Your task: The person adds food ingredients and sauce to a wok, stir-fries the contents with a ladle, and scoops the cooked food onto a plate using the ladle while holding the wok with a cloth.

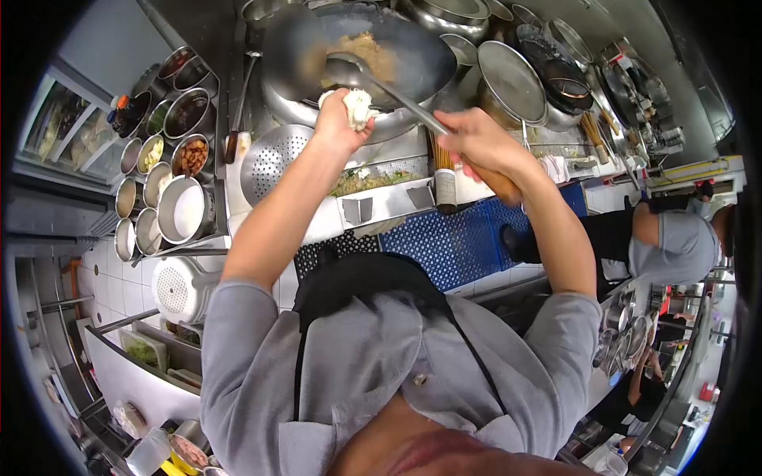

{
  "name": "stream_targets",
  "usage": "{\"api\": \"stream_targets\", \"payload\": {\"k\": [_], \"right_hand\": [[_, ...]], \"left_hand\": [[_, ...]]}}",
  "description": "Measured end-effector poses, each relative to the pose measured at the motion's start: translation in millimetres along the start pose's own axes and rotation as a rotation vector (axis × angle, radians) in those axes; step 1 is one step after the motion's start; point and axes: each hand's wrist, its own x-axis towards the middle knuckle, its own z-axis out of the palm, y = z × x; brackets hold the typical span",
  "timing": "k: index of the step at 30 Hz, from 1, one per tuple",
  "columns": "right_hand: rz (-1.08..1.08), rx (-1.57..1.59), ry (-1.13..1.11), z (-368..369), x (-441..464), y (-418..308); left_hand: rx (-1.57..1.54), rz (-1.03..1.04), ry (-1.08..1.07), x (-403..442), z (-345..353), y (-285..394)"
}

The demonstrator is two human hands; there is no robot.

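Observation:
My left hand (340, 123) is closed around a bunched white cloth (360, 109) at the near rim of a large dark wok (425, 67). The cloth hides whether a wok handle lies beneath it. Light brown food (367, 54) sits in the wok, partly blurred by steam. In my right hand (482, 144) is a long metal ladle (405, 101) with a wooden handle, fingers wrapped round it. Its bowl is inside the wok, close to the food and just beyond my left hand.
A perforated strainer (274, 165) lies left of my left forearm. Metal pots of ingredients, among them a pot of white contents (186, 210), crowd the left rack. A bamboo brush (444, 174) stands below my right hand. Another person (675, 246) is at the right.

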Motion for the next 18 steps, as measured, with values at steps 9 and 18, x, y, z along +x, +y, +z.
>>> {"api": "stream_targets", "payload": {"k": [9,18], "right_hand": [[-0.039,-0.281,0.137,-15,-6,1],[-0.460,-0.654,0.537,-2,49,37]], "left_hand": [[-0.047,-0.127,-0.164,-40,-26,-26],[0.002,0.000,-0.072,5,-49,-60]]}}
